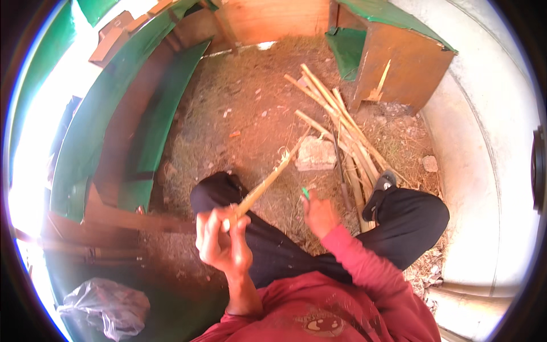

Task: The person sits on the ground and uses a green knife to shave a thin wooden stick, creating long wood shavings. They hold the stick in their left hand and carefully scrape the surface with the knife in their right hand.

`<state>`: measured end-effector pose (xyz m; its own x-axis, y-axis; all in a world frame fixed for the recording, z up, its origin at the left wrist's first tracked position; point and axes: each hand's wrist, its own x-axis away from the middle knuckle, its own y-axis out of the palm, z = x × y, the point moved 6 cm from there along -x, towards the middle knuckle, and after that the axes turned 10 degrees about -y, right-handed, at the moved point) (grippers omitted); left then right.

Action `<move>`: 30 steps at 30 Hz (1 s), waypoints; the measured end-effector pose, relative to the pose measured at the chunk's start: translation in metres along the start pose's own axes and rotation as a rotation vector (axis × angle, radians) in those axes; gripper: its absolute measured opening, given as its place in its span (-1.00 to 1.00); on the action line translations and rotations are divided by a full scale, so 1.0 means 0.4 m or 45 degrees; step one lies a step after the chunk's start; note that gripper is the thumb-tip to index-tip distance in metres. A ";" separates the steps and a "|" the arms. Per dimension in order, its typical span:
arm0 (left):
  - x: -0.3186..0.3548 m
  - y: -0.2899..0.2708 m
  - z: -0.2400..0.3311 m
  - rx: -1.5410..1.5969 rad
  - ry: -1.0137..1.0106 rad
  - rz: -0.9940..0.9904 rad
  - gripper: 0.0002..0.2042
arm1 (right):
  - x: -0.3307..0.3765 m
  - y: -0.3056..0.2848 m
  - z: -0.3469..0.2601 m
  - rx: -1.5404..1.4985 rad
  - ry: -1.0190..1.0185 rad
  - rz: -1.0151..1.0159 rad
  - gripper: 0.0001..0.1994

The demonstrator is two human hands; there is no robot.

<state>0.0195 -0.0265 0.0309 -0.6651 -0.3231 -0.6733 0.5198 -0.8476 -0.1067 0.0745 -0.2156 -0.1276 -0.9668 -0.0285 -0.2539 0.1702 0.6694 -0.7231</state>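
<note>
My left hand (224, 239) is closed in a pinch on the near end of a pale cane stick (263, 187). The stick slants up and away to the right, over the ground between my legs. Loose curled shavings (284, 157) cling to it partway along. To the right and lower, my right hand (321, 215) is closed round a small green object (306, 193). Only its bright tip shows past the fingers, so its kind is hidden. The right hand and the stick are apart.
A stone block (316, 153) lies ahead, beside a heap of long cane poles (354, 135). A thin dark tool with a brown handle (346, 195) rests along them. Green-covered benches (162, 131) line the left, a brown wooden cabinet (399, 62) the far right. A plastic bag (109, 308) lies lower left.
</note>
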 end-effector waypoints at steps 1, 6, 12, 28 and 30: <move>-0.002 0.014 0.012 0.132 0.014 0.082 -0.87 | 0.017 -0.011 -0.013 -0.062 0.058 -0.074 -0.85; -0.040 0.024 -0.018 0.210 -0.102 -0.067 -0.83 | 0.015 -0.167 -0.127 -0.234 -0.085 0.214 -0.84; -0.051 0.013 -0.007 -0.017 0.074 -0.417 -0.84 | 0.016 -0.189 -0.263 -0.523 -0.397 0.171 -0.84; -0.066 -0.006 -0.026 0.144 0.030 -0.283 -0.90 | -0.002 -0.005 -0.094 -0.222 -0.081 0.121 -0.87; -0.063 -0.013 -0.028 0.134 0.017 -0.264 -0.89 | -0.027 -0.068 -0.158 -0.379 -0.191 0.161 -0.88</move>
<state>0.0396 -0.0093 0.0404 -0.7444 -0.1325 -0.6545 0.3135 -0.9347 -0.1674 0.0681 -0.1865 -0.0645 -0.8991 -0.0257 -0.4370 0.2023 0.8610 -0.4667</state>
